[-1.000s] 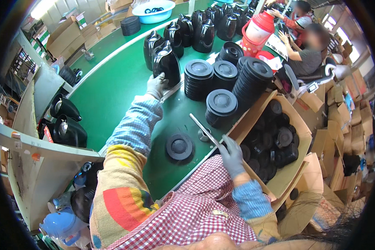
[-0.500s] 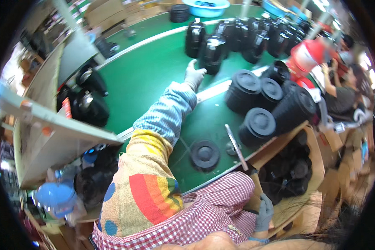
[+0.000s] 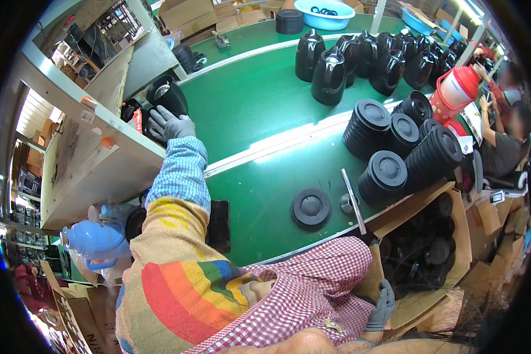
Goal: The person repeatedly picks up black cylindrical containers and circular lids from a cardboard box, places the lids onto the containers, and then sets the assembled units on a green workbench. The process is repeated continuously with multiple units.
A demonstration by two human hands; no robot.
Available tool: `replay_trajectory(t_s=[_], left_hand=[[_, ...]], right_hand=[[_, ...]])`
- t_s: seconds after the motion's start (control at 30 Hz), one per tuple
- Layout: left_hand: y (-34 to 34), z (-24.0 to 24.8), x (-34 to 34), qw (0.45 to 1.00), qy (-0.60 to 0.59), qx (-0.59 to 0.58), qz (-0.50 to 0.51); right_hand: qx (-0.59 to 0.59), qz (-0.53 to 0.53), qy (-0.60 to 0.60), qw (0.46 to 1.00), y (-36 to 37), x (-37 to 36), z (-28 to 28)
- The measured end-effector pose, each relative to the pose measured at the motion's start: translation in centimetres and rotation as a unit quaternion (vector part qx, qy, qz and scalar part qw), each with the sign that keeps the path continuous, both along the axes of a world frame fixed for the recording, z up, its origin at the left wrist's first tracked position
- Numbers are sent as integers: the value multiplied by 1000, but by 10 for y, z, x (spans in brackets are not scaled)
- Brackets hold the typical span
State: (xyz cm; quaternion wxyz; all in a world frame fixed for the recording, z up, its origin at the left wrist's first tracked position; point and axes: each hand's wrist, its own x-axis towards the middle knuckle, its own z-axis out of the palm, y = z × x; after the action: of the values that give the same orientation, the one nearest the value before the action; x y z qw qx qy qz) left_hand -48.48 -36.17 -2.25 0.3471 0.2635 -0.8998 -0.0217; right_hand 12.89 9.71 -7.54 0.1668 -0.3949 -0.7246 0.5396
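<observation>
My left hand (image 3: 171, 125), in a grey glove, reaches to the left side of the green belt with its fingers spread. It lies over or against a glossy black jug there, mostly hidden under the glove; a grip on it is not visible. Right behind it stands another black jug (image 3: 170, 97), its mouth facing up. My right hand (image 3: 383, 305), also gloved in grey, hangs low at the right beside an open cardboard box (image 3: 463, 236). Its fingers are loosely extended and hold nothing visible. One round black lid (image 3: 311, 207) lies flat on the near belt.
Several black jugs (image 3: 329, 76) stand along the far belt. Stacks of black lids (image 3: 383, 171) and a red-white flask (image 3: 456, 89) stand at the right, near a metal rod (image 3: 353, 200). A grey metal frame (image 3: 94, 112) borders the left; a blue jug (image 3: 94, 239) sits below.
My left hand has swung left, from beside the standing black jugs on the far belt to the black jugs by the metal frame. The view has shifted; my right hand stays low.
</observation>
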Motion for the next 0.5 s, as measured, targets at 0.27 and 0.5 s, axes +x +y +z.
replay_trajectory(t_s=[0.27, 0.5], left_hand=[[-55, -31, -30, 977, -194, 61, 67], [59, 24, 79, 934, 20, 137, -328]], right_hand=[[-21, -67, 25, 997, -18, 64, 0], [-3, -47, 48, 998, -19, 79, 13]])
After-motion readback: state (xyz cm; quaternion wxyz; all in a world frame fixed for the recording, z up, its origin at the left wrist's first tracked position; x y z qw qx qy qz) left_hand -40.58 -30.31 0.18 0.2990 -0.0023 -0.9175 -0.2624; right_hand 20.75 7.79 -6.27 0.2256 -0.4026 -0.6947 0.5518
